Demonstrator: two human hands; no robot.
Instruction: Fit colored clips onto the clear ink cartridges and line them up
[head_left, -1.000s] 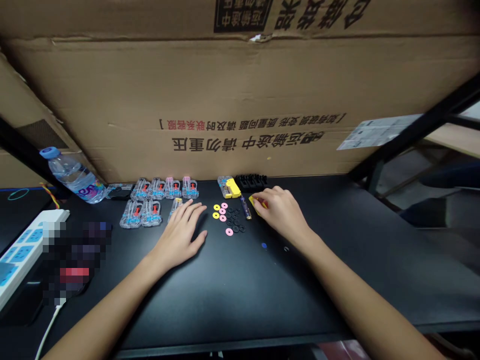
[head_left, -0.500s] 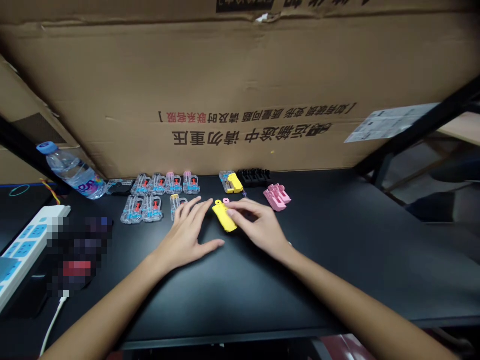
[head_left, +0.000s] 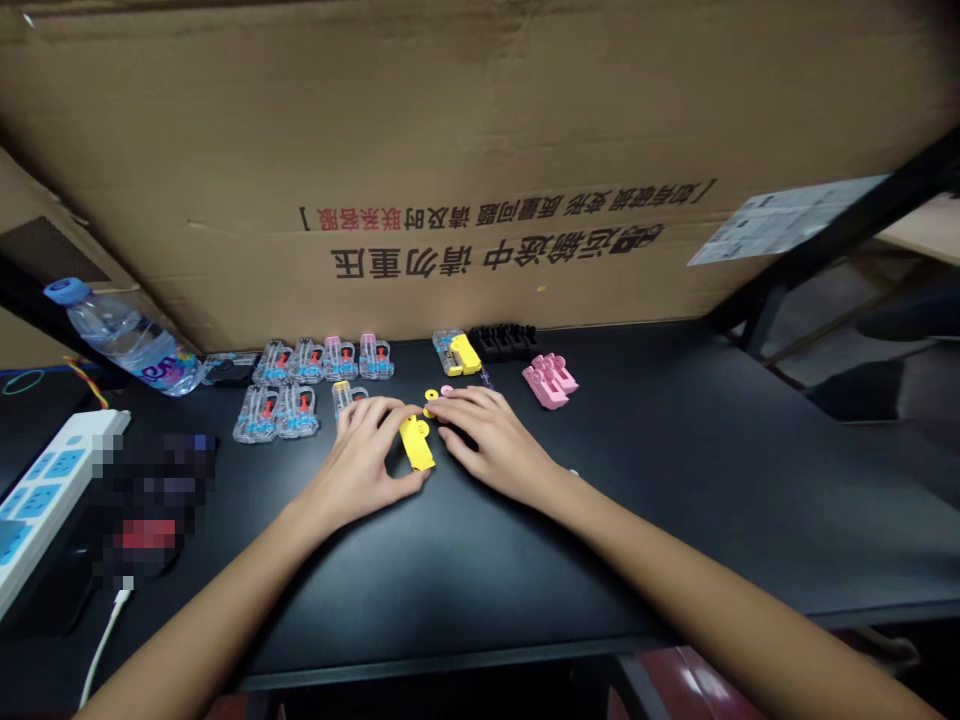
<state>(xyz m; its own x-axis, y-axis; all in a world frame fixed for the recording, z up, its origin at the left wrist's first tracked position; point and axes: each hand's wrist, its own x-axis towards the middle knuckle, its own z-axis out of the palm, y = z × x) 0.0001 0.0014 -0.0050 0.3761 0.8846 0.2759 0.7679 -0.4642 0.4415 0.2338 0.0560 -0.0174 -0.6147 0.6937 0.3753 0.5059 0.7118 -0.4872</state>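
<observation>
My left hand [head_left: 365,460] grips a yellow plastic part [head_left: 416,443] between thumb and fingers, near the middle of the black table. Just to its right is my right hand [head_left: 491,435], palm down, fingers extended near small yellow rings [head_left: 431,396] and a pink ring [head_left: 447,391]. It holds nothing that I can see. Behind my left hand lies a clear piece with a yellow top [head_left: 343,392]. Farther back, a clear and yellow assembly [head_left: 459,353] sits beside black parts [head_left: 504,342]. Pink parts [head_left: 550,381] lie to the right of them.
Several clear assemblies [head_left: 298,410] stand in rows at the back left. A water bottle [head_left: 131,340] leans beside them. A white power strip [head_left: 45,500] and a cable [head_left: 105,640] are at the left. A cardboard box [head_left: 450,130] walls off the back.
The yellow part has passed from my right hand to my left and has turned, showing a round tab. My right hand has let go of it. The view has shifted slightly.
</observation>
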